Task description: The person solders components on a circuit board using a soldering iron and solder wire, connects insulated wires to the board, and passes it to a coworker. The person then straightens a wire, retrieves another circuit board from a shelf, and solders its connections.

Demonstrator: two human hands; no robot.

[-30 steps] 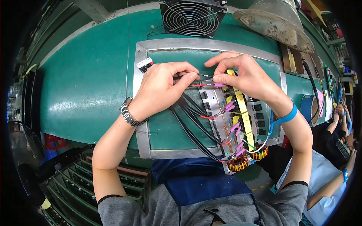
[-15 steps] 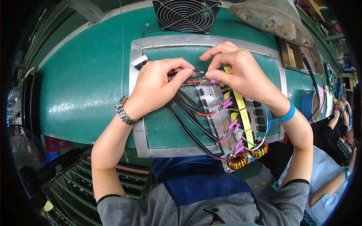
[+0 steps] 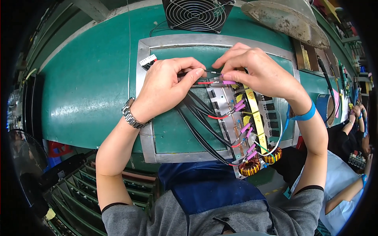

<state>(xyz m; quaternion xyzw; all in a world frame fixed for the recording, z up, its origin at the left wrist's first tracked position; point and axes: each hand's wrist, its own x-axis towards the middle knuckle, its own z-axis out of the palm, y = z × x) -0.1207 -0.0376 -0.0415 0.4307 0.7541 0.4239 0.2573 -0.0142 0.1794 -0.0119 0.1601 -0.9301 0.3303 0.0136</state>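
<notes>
Between the thumb and forefinger of my left hand (image 3: pixel 167 84) is a black wire (image 3: pixel 208 71), its bare metal end pointing right. Close to that end, my right hand (image 3: pixel 258 70) pinches what looks like a purple sleeve, mostly hidden by the fingertips. Below them a red wire (image 3: pixel 204 83) reaches another purple sleeve (image 3: pixel 228 82) on the circuit board assembly (image 3: pixel 218 104). Several black wires (image 3: pixel 201 135) run from under my left hand to the board's other purple sleeves. A white connector (image 3: pixel 148 60) shows beyond my left hand.
The board lies across a metal frame (image 3: pixel 147 151) on the green bench (image 3: pixel 86 90). A black fan (image 3: pixel 197 15) and a dirty lamp shade (image 3: pixel 285 19) stand at the back. A blue tape roll (image 3: pixel 325 108) is at right, near another person's arm (image 3: pixel 344 194). Green boards (image 3: pixel 86 192) fill a lower-left rack.
Both hands and the black wire have shifted slightly to the right. The board has moved a little the same way, and its yellow strip shows more beneath my right hand.
</notes>
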